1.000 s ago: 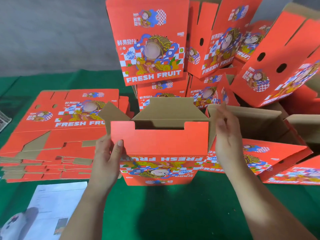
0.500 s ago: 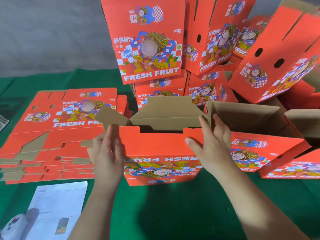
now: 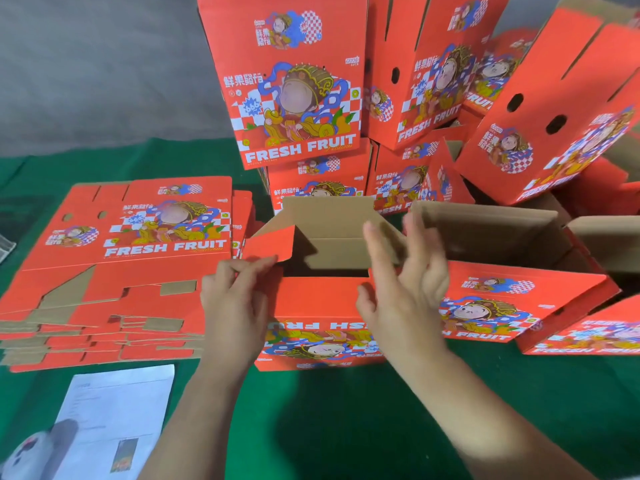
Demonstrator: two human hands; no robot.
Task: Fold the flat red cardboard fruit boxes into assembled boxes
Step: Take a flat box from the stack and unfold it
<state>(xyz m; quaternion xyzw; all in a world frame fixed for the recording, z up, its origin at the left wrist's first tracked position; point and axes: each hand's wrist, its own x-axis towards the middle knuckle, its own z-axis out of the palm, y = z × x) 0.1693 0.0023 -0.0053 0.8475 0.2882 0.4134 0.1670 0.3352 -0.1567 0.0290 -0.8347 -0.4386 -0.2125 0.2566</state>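
Observation:
A half-folded red fruit box stands upside down on the green table in front of me, its brown flaps up and its inside showing. My left hand pinches the small red side flap at the box's left corner. At the right corner my right hand has straight, spread fingers against the brown right flap, thumb on the red front flap. A stack of flat red boxes lies to the left.
Assembled red boxes are piled behind and to the right, some tilted. An open box lies on its side just right of my hands. A printed paper sheet lies at the front left on the green table.
My left hand moved from the front flap's left edge to the small side flap and turned it inward. My right hand came in to the box's right corner and spread its fingers.

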